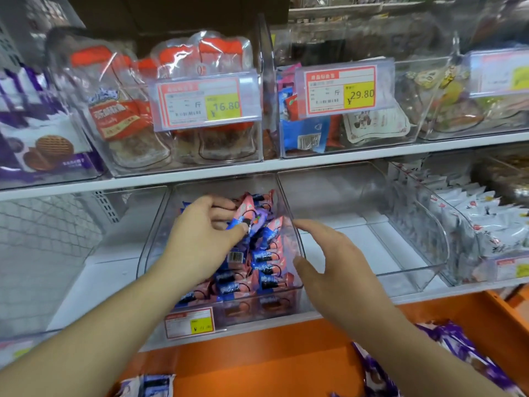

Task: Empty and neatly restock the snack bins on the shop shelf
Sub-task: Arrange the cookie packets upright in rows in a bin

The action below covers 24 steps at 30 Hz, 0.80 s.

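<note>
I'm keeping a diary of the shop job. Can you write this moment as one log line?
left hand: grips snack packets in middle bin | right hand: open beside bin | next bin: empty

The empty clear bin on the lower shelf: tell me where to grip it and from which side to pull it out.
Take the empty clear bin by its low front lip, coming straight in from the front. Its mouth slopes open toward the aisle, so fingers can hook over that edge. The side walls are probably poor holds: the snack-filled bin and the white-packet bin stand close on either side.
</note>
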Each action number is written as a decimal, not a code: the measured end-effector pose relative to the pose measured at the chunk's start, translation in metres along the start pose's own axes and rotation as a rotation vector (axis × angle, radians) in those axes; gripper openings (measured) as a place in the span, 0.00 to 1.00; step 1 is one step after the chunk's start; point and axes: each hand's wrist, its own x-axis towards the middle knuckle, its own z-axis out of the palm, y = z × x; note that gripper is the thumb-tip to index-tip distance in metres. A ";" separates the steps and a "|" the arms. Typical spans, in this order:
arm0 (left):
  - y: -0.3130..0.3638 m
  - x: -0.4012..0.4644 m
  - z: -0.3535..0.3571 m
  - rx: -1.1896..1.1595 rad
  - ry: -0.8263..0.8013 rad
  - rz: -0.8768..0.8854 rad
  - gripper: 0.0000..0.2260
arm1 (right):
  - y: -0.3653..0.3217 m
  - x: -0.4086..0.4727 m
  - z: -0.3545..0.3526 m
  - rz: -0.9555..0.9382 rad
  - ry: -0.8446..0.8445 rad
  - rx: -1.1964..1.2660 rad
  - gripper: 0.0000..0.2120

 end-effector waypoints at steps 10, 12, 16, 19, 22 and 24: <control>-0.021 0.101 0.060 0.431 -0.113 0.212 0.09 | 0.014 0.005 0.003 -0.011 -0.036 -0.021 0.28; -0.024 0.108 0.068 0.485 -0.129 0.195 0.09 | 0.014 0.005 0.003 -0.019 -0.039 -0.023 0.28; -0.024 0.110 0.074 0.423 -0.113 0.142 0.06 | 0.016 0.006 0.004 -0.023 -0.042 -0.024 0.27; -0.020 0.109 0.070 0.335 -0.093 0.128 0.06 | 0.015 0.006 0.005 -0.016 -0.048 -0.015 0.27; -0.022 0.107 0.062 0.339 -0.123 0.150 0.07 | 0.014 0.005 0.005 -0.008 -0.046 -0.015 0.27; -0.025 0.103 0.058 0.409 -0.169 0.164 0.06 | 0.012 0.004 0.005 -0.006 -0.049 -0.020 0.26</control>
